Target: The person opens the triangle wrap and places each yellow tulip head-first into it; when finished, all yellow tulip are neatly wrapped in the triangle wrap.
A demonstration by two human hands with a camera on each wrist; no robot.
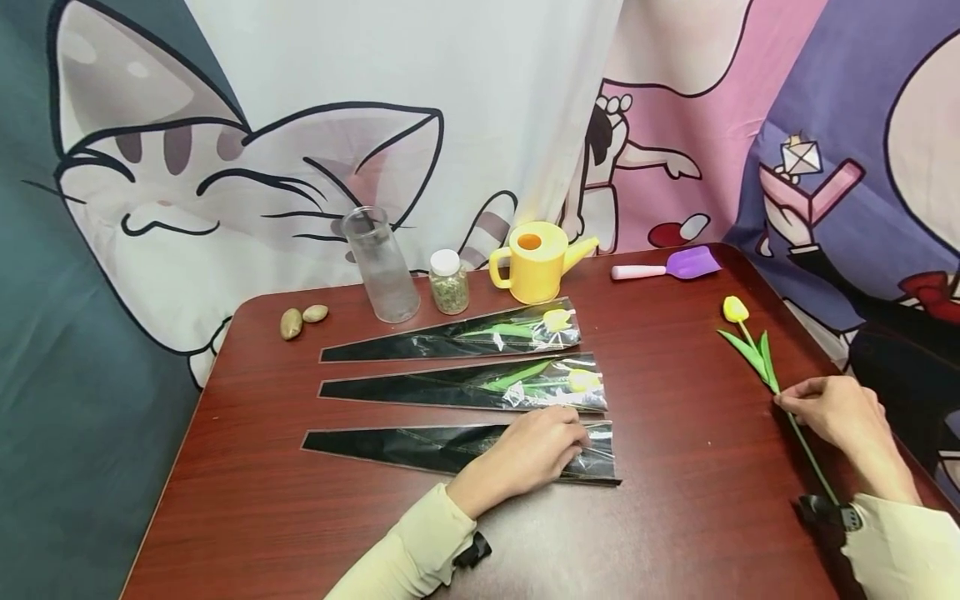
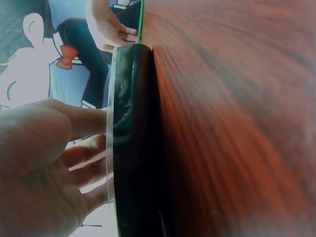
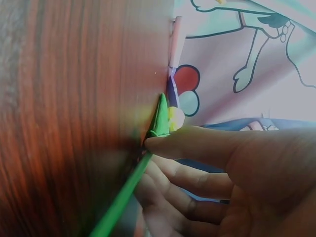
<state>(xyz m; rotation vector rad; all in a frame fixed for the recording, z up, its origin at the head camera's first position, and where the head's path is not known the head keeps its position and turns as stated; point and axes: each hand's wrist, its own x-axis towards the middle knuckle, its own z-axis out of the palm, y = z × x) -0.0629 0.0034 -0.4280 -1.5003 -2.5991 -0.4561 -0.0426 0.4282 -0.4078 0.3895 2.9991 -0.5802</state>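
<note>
Two tulips already sit in cellophane sleeves [image 1: 457, 337] at mid-desk. Third sleeve [image 1: 450, 450], nearest the front edge, is empty; left hand [image 1: 536, 450] lies flat on its wide end, fingers relaxed. Right hand [image 1: 832, 408] pinches loose tulip stem [image 1: 780, 392] near the right edge. Sleeve mouth hidden under the fingers

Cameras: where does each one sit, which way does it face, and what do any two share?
Head: above the table, facing forward and down; shows three sleeves, the tulip, both forearms and hands.
Left wrist: beside the left hand, looking along the tabletop; fingers lie on the empty sleeve.
Right wrist: beside the right hand, looking along the table; fingers pinch the tulip stem.
Shared: the left wrist and right wrist views both show the right hand on the stem.
</note>
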